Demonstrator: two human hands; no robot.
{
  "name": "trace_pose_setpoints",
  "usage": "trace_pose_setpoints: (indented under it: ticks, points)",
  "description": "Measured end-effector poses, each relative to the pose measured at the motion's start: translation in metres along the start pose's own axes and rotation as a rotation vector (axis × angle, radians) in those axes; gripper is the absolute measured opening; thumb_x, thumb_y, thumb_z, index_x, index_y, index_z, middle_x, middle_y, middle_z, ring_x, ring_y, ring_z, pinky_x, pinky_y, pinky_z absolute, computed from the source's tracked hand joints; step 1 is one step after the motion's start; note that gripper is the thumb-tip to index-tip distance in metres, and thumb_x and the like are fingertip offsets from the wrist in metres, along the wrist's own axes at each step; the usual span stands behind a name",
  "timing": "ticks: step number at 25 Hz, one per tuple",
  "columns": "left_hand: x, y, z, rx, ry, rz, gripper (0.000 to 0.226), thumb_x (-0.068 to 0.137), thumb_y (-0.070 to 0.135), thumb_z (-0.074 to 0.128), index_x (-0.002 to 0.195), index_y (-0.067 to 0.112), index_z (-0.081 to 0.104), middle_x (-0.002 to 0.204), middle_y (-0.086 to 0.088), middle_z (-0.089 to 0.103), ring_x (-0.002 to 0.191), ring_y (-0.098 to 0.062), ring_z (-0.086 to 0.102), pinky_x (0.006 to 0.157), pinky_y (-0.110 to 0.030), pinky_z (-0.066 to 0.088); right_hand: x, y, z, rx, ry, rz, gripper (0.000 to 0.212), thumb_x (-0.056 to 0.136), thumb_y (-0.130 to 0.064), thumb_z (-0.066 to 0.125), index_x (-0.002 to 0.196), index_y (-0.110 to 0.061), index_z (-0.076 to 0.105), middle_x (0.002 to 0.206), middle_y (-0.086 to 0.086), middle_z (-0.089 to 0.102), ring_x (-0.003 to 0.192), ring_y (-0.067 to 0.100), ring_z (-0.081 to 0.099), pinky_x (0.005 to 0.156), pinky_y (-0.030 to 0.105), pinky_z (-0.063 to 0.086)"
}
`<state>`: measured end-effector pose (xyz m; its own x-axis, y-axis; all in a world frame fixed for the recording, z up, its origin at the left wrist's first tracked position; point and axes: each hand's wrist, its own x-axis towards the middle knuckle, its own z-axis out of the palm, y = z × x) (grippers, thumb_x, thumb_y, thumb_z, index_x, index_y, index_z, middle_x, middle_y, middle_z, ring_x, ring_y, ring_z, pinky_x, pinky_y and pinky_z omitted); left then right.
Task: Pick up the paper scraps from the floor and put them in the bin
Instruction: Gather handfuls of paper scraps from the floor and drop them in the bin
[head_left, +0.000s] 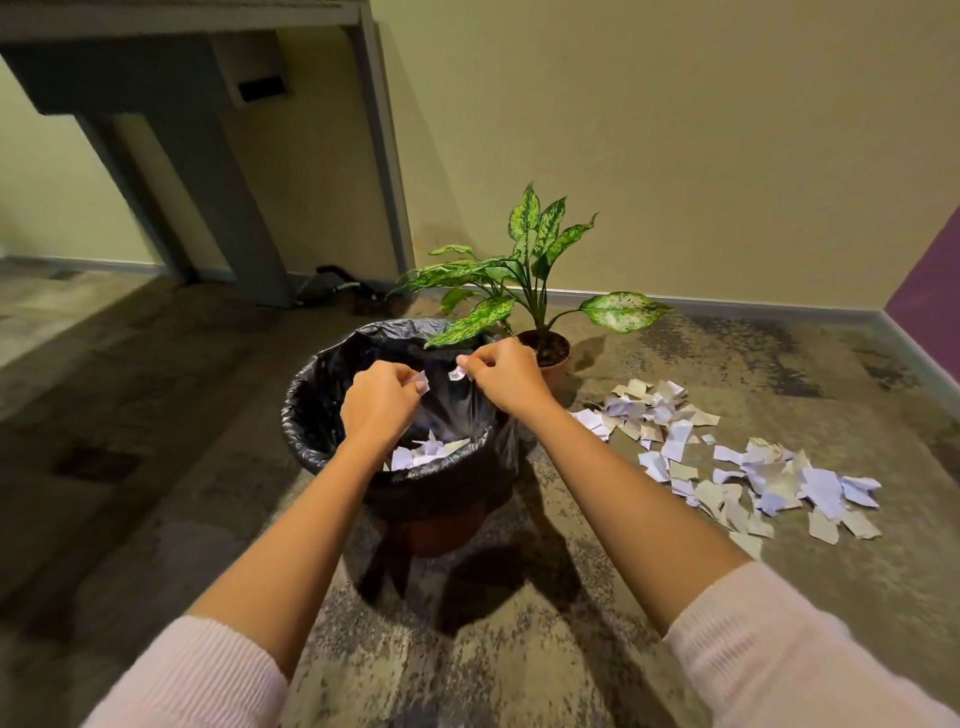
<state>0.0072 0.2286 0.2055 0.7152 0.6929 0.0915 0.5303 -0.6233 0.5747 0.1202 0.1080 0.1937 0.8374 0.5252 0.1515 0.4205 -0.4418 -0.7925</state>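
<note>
A round bin (311, 415) lined with a black plastic bag stands on the carpet in the middle of the view. Several white paper scraps (423, 452) lie inside it. Both my hands hover over its opening. My left hand (379, 402) is closed on a small white paper scrap (422, 383) that sticks out between its fingers. My right hand (504, 379) pinches another small scrap (457, 372) at its fingertips. A scattered pile of white and grey paper scraps (727, 457) lies on the floor to the right of the bin.
A potted plant (524, 270) with speckled green leaves stands just behind the bin, one leaf reaching over its rim. A grey desk (208, 156) is against the wall at the back left, cables (332, 286) at its foot. A purple wall (930, 280) closes the right side.
</note>
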Motion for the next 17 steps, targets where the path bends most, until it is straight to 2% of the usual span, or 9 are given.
trace_pose_setpoints:
  ticks: [2,5,10,11,14,17]
  points:
    - [0.003,-0.002,-0.001,-0.003,-0.009,0.007,0.028,0.088,0.039,0.067,0.112,0.026,0.073,0.108,-0.005,0.072,0.107,-0.028,0.065,0.082,-0.036,0.050,0.000,0.000,0.000,0.012,-0.001,0.001,0.028,0.088,-0.035,0.065,0.071,-0.014,0.073,0.051,-0.006,0.056,0.058,0.010,0.055,0.063,0.025,0.038]
    - [0.004,-0.002,0.002,0.020,0.000,0.039,0.035,0.081,0.038,0.075,0.114,0.026,0.070,0.110,0.001,0.072,0.109,-0.022,0.063,0.090,-0.041,0.052,-0.001,0.001,-0.005,0.009,-0.008,-0.001,0.014,0.083,-0.026,0.071,0.071,-0.021,0.073,0.058,-0.010,0.062,0.062,0.004,0.057,0.061,0.020,0.039]
    - [0.000,0.003,0.009,0.074,0.080,0.058,0.014,0.084,0.038,0.072,0.089,0.026,0.075,0.075,0.003,0.068,0.094,-0.023,0.064,0.084,-0.043,0.052,-0.002,0.006,-0.010,-0.004,-0.002,0.003,0.012,0.081,-0.018,0.075,0.072,-0.023,0.070,0.062,-0.012,0.062,0.063,0.000,0.056,0.059,0.017,0.040]
    - [-0.001,0.004,0.011,0.073,0.078,0.060,0.013,0.087,0.036,0.069,0.089,0.025,0.076,0.074,0.002,0.069,0.093,-0.025,0.064,0.086,-0.045,0.052,-0.002,0.008,-0.010,0.004,0.000,0.004,0.010,0.082,-0.017,0.074,0.074,-0.022,0.071,0.062,-0.011,0.063,0.063,0.001,0.057,0.061,0.018,0.043]
    - [-0.002,0.004,0.015,0.097,0.073,0.075,0.021,0.095,0.025,0.057,0.098,0.021,0.077,0.096,-0.007,0.072,0.102,-0.032,0.061,0.090,-0.050,0.049,-0.005,0.011,-0.012,0.034,-0.007,0.014,0.012,0.086,-0.013,0.068,0.080,-0.021,0.072,0.066,-0.010,0.067,0.066,0.002,0.062,0.072,0.022,0.050]
    - [-0.001,0.004,0.017,0.136,0.084,0.092,0.020,0.094,0.021,0.057,0.100,0.020,0.077,0.103,-0.008,0.071,0.105,-0.033,0.059,0.090,-0.050,0.049,-0.009,0.013,-0.014,0.021,0.020,-0.004,0.013,0.084,-0.013,0.070,0.078,-0.025,0.071,0.067,-0.011,0.064,0.066,0.000,0.058,0.062,0.014,0.042]
